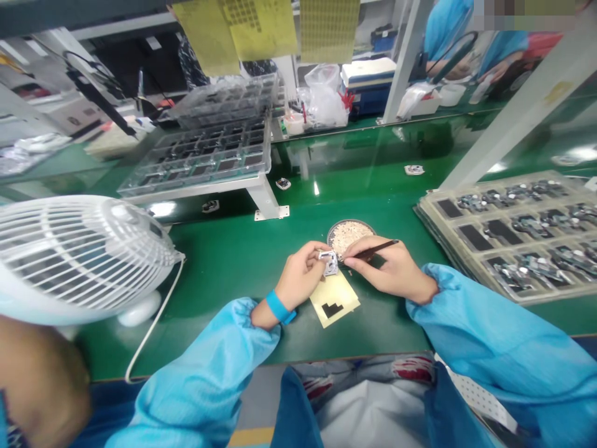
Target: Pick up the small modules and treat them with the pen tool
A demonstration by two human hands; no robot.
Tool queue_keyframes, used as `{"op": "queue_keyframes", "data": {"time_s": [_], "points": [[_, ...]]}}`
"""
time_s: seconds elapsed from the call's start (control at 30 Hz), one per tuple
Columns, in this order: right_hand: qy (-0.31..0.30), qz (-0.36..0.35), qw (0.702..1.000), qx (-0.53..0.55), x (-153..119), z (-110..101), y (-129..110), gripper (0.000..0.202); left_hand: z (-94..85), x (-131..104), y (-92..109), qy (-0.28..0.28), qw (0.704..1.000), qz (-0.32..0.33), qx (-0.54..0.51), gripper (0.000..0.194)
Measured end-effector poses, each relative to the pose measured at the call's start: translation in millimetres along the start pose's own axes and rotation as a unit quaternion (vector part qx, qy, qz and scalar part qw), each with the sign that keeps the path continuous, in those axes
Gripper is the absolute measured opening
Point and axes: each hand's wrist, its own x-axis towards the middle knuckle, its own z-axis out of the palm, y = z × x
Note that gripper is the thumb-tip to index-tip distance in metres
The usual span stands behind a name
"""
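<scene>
Between the thumb and fingers of my left hand (pixel 303 274) is a small white and silver part (pixel 329 264), squarish with a dark opening. My right hand (pixel 389 270) is closed on dark tweezers (pixel 373 250), whose tips point at that part; whether they touch it I cannot tell. Just behind both hands sits a round dish (pixel 351 234) full of tiny pale pieces. Below the held part lies a yellow backing sheet (pixel 344 292) bearing black adhesive pieces (pixel 331 310).
A white fan (pixel 84 258) stands at the left. Trays of small parts (pixel 522 230) lie at the right, and clear trays (pixel 205 152) rest on a raised stand behind. Loose small parts (pixel 283 183) lie farther back. Other people (pixel 494 56) sit across the bench.
</scene>
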Motion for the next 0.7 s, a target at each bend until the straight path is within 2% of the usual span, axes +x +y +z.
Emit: {"op": "queue_keyframes", "data": {"time_s": [0.17,0.43,0.5,0.57,0.7], "points": [[-0.064,0.003,0.997,0.044,-1,-5,1,0.014,-1.7,0,-2,-0.004,1.0,0.01,0.024,0.036],[-0.088,-0.019,0.995,0.036,-2,-5,3,0.017,-1.7,1,-1,-0.003,1.0,0.008,0.006,0.033],[-0.071,-0.028,0.996,0.047,-2,-2,4,0.014,-1.7,2,2,0.003,0.999,-0.004,-0.031,0.027],[-0.028,-0.036,0.997,0.06,-3,1,4,0.013,-2.4,3,7,0.011,0.996,-0.027,-0.089,0.024],[0.092,-0.029,0.994,0.057,-3,5,4,0.013,-5.2,5,17,0.007,0.983,-0.065,-0.174,0.04]]}}
